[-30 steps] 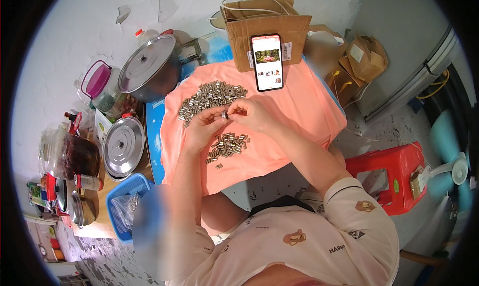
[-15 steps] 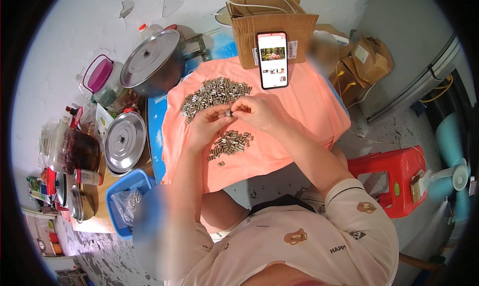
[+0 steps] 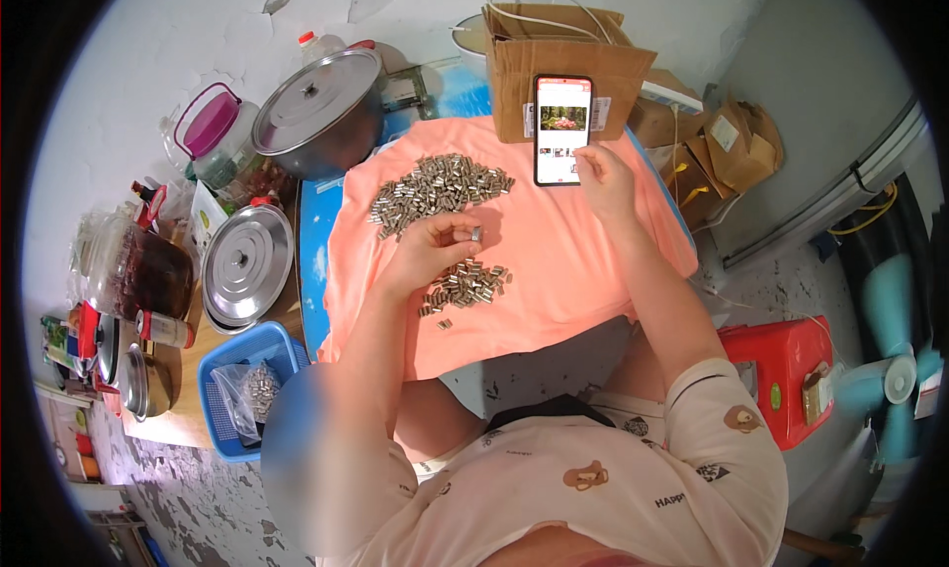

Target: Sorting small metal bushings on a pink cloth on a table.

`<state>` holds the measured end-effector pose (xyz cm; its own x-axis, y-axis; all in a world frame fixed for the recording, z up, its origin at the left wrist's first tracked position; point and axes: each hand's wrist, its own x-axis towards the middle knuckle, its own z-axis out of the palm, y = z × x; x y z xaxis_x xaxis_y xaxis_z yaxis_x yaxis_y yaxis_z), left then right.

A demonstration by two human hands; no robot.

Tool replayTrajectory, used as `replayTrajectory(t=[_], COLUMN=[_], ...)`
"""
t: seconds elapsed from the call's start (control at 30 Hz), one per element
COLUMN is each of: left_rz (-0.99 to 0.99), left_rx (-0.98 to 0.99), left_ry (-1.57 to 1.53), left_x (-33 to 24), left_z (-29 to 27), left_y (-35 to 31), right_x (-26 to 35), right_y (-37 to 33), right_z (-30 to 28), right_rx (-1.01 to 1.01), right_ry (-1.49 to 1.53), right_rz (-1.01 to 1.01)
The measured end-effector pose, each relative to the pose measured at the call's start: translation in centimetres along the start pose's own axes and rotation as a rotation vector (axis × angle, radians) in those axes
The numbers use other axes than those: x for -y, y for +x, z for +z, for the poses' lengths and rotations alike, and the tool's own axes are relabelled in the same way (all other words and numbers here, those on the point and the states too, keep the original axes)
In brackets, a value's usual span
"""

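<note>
My left hand (image 3: 423, 256) is raised between two heaps of small silver metal cylinders, gripping a small metal piece (image 3: 476, 235) at its fingertips. Whether that is one cylinder or a couple together is too small to tell. Beyond the hand lies the larger heap of metal cylinders (image 3: 442, 186); the smaller heap (image 3: 473, 285) is nearer me, with a loose one beside it. My right hand (image 3: 607, 183) reaches the lower right edge of a phone (image 3: 563, 140), its fingers bent together at the lit screen. Nothing shows in those fingers. The phone leans upright against a cardboard box (image 3: 509, 78).
A salmon-pink cloth (image 3: 554, 290) covers the table under the heaps. To the left stand a large lidded pot (image 3: 336, 122), a round metal lid (image 3: 247, 265), jars, and a blue basket (image 3: 213, 409) holding a bag. A red stool (image 3: 791, 369) and a fan (image 3: 895, 379) are on the right.
My right hand has left the metal piece and moved right and away to the phone. My left hand keeps hold of the piece. The view has shifted slightly.
</note>
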<state>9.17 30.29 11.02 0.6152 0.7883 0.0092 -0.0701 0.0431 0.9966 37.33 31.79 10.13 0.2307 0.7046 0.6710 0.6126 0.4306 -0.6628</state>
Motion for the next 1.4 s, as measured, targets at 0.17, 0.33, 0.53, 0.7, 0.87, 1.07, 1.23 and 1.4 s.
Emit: replayTrajectory(t=[0.17,0.33,0.53,0.7,0.87,1.07,1.23,1.4], left_rz=[0.011,-0.022,0.031,0.014,-0.003,-0.003,-0.001,0.012], left_rx=[-0.006,-0.031,-0.009,-0.001,-0.025,-0.003,0.078,0.099], left_ry=[-0.019,-0.024,-0.050,-0.030,-0.008,0.010,0.038,0.023], left_x=[0.2,0.0,0.1,0.3,0.2,-0.2,-0.2,-0.2], left_z=[-0.1,0.2,0.0,-0.1,0.2,0.7,1.1,1.1], left_y=[-0.1,-0.3,-0.1,0.0,-0.2,-0.5,-0.6,-0.6], right_x=[0.0,0.3,1.1,0.9,1.0,1.1,1.0,0.7], right_y=[-0.5,-0.6,-0.5,-0.3,-0.1,-0.2,-0.2,-0.2], right_z=[0.1,0.0,0.1,0.4,0.2,-0.2,-0.1,0.0], right_rx=[0.041,0.063,0.094,0.061,0.062,0.015,-0.056,-0.066], right_ry=[-0.003,-0.038,-0.140,-0.090,-0.137,-0.084,-0.022,0.003], right_rz=[0.096,0.082,0.100,0.104,0.048,0.009,-0.014,-0.006])
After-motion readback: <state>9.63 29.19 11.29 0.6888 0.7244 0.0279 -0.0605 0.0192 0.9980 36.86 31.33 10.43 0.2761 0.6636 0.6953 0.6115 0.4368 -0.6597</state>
